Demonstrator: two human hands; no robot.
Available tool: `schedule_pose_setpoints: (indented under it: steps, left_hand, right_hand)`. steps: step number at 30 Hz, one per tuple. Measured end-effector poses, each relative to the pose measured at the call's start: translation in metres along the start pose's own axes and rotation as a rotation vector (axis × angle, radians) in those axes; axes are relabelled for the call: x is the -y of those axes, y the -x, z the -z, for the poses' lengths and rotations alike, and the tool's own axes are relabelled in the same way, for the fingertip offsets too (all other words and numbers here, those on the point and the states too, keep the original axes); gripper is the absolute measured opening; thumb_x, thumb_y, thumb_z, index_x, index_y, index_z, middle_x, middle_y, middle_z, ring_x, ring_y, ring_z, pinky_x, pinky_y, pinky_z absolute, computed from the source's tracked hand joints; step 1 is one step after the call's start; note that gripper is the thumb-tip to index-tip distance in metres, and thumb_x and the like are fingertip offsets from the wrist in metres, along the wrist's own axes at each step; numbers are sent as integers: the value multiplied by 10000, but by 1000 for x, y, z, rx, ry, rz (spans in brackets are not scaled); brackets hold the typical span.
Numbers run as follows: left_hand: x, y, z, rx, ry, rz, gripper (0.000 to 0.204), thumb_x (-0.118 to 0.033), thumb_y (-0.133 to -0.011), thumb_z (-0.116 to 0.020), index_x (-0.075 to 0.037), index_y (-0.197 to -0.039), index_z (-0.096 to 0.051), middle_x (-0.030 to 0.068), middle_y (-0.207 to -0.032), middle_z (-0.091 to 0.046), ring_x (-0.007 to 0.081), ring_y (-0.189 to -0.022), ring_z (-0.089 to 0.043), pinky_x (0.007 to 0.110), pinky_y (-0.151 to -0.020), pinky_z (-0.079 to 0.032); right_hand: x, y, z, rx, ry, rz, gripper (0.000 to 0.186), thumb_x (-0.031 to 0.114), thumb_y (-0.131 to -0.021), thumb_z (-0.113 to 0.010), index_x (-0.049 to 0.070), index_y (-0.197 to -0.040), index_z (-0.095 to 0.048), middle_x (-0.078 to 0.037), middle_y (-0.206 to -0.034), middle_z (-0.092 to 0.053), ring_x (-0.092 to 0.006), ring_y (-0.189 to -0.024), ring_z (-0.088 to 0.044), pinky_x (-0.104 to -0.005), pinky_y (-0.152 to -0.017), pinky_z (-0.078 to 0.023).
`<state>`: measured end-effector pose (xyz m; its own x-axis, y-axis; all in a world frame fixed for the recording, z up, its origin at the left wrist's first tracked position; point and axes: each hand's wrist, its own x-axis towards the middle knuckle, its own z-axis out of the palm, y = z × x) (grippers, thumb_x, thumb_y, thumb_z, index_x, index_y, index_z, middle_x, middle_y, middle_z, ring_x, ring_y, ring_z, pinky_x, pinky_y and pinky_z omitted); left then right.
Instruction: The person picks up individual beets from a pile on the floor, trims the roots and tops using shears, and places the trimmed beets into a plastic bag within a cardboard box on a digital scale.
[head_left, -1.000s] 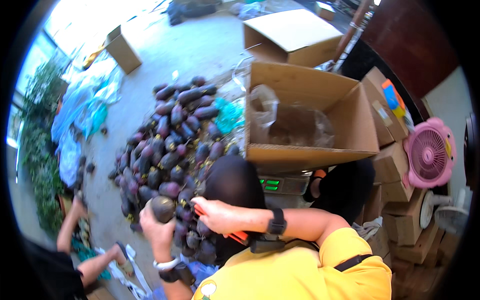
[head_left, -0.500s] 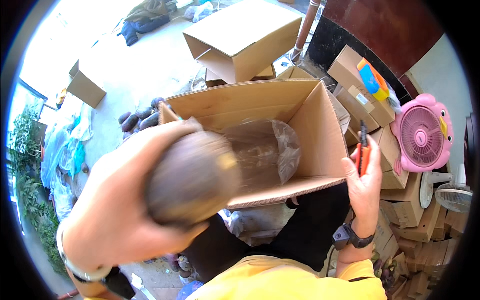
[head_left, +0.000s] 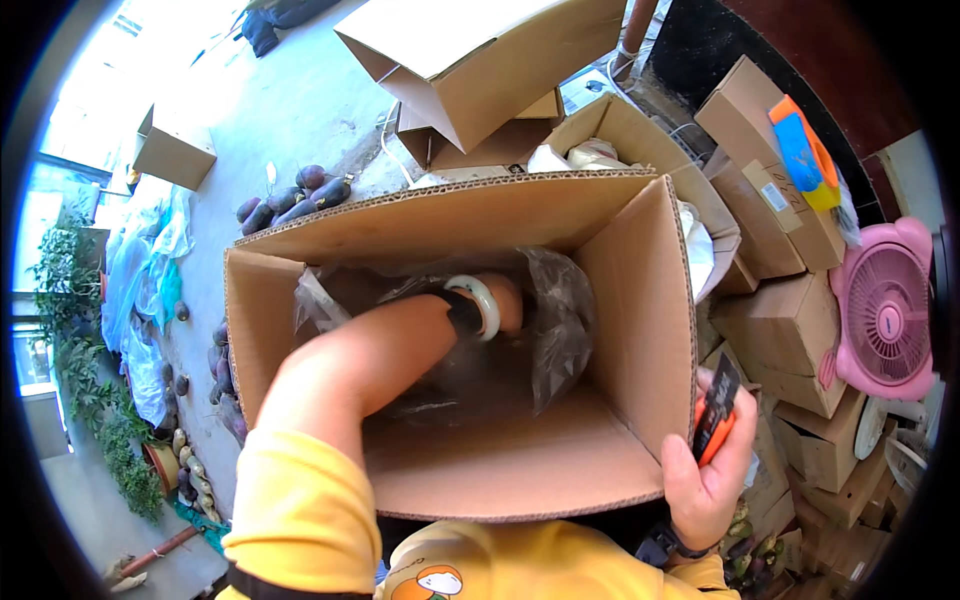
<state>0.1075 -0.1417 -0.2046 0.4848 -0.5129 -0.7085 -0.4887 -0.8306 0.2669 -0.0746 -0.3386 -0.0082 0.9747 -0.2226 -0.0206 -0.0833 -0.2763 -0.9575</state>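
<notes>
The box (head_left: 636, 300) is matt, corrugated cardboard. Its liner (head_left: 566, 325) is glossy plastic film. The fan (head_left: 888, 322) looks smooth.

My head view: left fisheye of the head-worn pair, upright, unmirrored. I'm looking steeply down past the wearer's yellow fabric sleeve (head_left: 300, 510) at the lower edge, into a close, open brown cardboard box (head_left: 520, 470) mid-frame. Field runs from leafy green plants (head_left: 110, 440) far left to a round-grilled pink plastic fan (head_left: 888, 322) far right. Straight edges bow; rim goes black.

Grey floor (head_left: 235, 130) under purple vegetables (head_left: 311, 178)
</notes>
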Motion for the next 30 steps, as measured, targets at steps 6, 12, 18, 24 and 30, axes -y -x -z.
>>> schedule_pose_setpoints:
  steps: [6,12,18,24,30]
  left_hand:
    - [-6,-42,-75,-68,-67,-56,462,-283,-783,-605,-8,-1153,-634,227,-1181,-600,370,-1085,-575,452,-914,-452]
    - [-28,-16,-83,148,145,-183,447,-221,-818,-552,55,-1166,-609,227,-1266,-543,351,-1276,-408,457,-1037,-368]
    - [-49,-12,-35,179,-164,-340,381,-179,-857,-522,51,-1146,-616,202,-1177,-598,332,-1144,-519,431,-980,-421]
    - [-33,142,89,-167,-32,-329,349,-141,-865,-547,40,-1158,-603,162,-1121,-623,264,-1084,-551,383,-946,-442]
    - [47,362,66,-881,295,-133,326,-103,-873,-572,29,-1171,-590,121,-1065,-649,196,-1023,-582,334,-912,-463]
  right_hand:
    - [-5,8,7,62,-48,-67,618,124,-825,-630,-37,-1339,-327,-139,-1228,-477,-198,-1089,-494,-335,-985,-375]
    - [-29,23,4,-33,-92,32,749,71,-849,-566,-35,-1468,-157,-190,-1427,-359,-274,-1283,-403,-403,-1089,-284]
    - [-22,6,3,-16,-64,-12,631,174,-898,-551,-56,-1404,-252,-169,-1341,-432,-254,-1225,-446,-380,-1062,-320]
    - [-30,-4,2,-81,-85,-8,489,90,-973,-469,-28,-1419,-309,-123,-1356,-452,-201,-1213,-457,-322,-1047,-330]
    - [-25,-10,7,-142,-45,-57,510,218,-979,-523,-12,-1403,-358,-111,-1271,-521,-157,-998,-516,-264,-851,-400]
